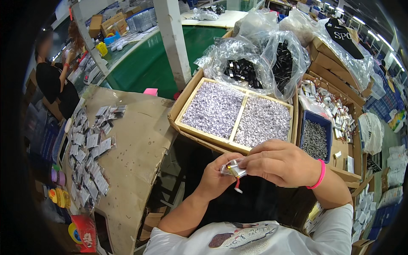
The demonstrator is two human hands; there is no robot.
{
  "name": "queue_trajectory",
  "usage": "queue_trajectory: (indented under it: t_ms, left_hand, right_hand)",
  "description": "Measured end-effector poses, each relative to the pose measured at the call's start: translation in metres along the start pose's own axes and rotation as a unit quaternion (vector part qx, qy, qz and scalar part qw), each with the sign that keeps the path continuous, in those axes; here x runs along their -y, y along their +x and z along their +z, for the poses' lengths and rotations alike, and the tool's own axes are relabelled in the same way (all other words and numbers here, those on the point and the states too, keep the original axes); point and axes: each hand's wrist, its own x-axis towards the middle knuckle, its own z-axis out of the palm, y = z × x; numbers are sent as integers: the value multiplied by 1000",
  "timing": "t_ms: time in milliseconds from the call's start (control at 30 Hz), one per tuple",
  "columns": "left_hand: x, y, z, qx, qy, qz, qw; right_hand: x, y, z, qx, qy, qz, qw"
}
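Note:
In front of my chest, both hands meet around a small silver battery pack (239, 172) and a clear plastic bag (224, 169). A red lead (237, 183) with a white plug hangs down from the pack. My left hand (215, 177) is closed, pinching the bag between thumb and fingers. Closed over the battery pack from the right is my right hand (274, 163), a pink band on its wrist. Its fingers hide part of the pack, and I cannot tell how far the pack lies inside the bag.
Beyond my hands stands a wooden divided tray (235, 123) full of small pale parts. Right of it are a blue bin (327, 123) of small metal parts and a box of battery packs (340, 112). Filled bags (91, 140) lie on the left table (136, 127). A person (55, 80) stands far left.

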Motion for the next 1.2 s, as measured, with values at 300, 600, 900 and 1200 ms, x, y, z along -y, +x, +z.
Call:
queue_trajectory:
  t_ms: [300,600,900,1200]
  left_hand:
    - [4,-3,11,1,2,-46,999]
    - [3,7,14,11,-101,-64,993]
    - [3,9,14,0,-148,-49,988]
    - [8,6,17,-22,-73,-91,993]
  right_hand:
    - [-2,-5,9,4,21,107,994]
    - [-9,0,20,-72,76,68,992]
    - [-6,-5,23,-88,124,153,977]
    - [-7,-9,35,-124,427,362,820]
